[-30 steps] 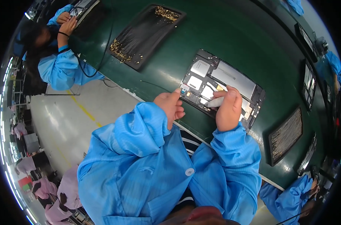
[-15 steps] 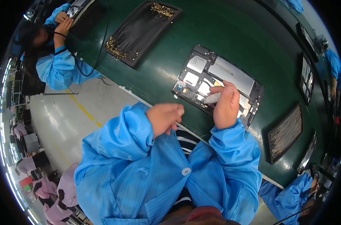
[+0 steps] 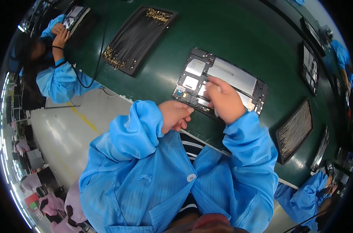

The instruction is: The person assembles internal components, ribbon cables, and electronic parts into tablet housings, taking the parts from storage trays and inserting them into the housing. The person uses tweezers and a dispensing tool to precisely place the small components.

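An opened tablet [image 3: 234, 75] lies on the green table in front of me, its grey battery plate, silver shields and black frame showing. My right hand [image 3: 227, 101] is over its middle with the fingers curled together and pointing down. Whatever those fingertips hold, if anything, is hidden beneath the hand. A whitish finger cover seen earlier on that hand is mostly out of sight. By the tablet's near left edge, my left hand [image 3: 176, 115] has its fingers closed, thumb against the forefinger. I cannot make out anything between them, nor tell whether they touch the frame.
A black tray [image 3: 139, 40] of thin black cables with gold ends lies at the far left. Another cable tray [image 3: 295, 132] is on the right. Further tablets [image 3: 310, 68] line the right side. Co-workers in blue sleeves [image 3: 60, 79] sit at left and right.
My right hand has shifted left and farther over the tablet, its fingers turned downward. My left hand has moved right, up to the tablet's near edge. The whole view has shifted slightly.
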A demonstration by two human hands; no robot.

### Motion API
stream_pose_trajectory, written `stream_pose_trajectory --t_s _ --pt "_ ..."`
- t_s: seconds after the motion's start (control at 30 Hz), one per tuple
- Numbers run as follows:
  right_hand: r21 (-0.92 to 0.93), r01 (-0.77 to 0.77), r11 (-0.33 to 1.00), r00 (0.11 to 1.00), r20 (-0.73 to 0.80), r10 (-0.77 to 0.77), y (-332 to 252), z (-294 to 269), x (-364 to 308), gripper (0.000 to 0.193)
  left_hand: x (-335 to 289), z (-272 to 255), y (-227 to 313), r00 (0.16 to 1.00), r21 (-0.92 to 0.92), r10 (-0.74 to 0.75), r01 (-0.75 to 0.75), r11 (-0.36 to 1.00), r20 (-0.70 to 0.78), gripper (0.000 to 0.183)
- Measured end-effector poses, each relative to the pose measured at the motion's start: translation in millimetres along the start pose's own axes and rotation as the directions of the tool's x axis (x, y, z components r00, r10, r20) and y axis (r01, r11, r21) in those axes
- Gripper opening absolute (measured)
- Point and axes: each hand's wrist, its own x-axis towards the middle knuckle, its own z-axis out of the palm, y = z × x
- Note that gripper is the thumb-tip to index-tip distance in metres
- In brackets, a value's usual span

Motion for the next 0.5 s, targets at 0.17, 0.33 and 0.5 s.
stream_pose_trajectory --t_s 0.17,0.33,0.5 --pt "-0.729 0.421 0.540 0.906 0.361 -0.218 -4.0 7.8 17.6 0.034 -0.3 -2.5 -4.9 1.000 0.022 0.024 -0.024 0.999 -0.008 0.020" --pt "-0.712 0.327 0.621 0.936 0.336 -0.107 -14.0 -1.0 7.3 0.029 4.8 0.8 -7.7 0.998 0.030 0.027 -0.029 0.999 0.059 0.024" --pt "-0.480 0.011 0.877 0.945 -0.281 -0.166 -7.5 -82.9 -31.4 0.029 2.5 -21.5 -14.6 0.949 -0.218 0.072 -0.003 0.976 0.307 0.033"
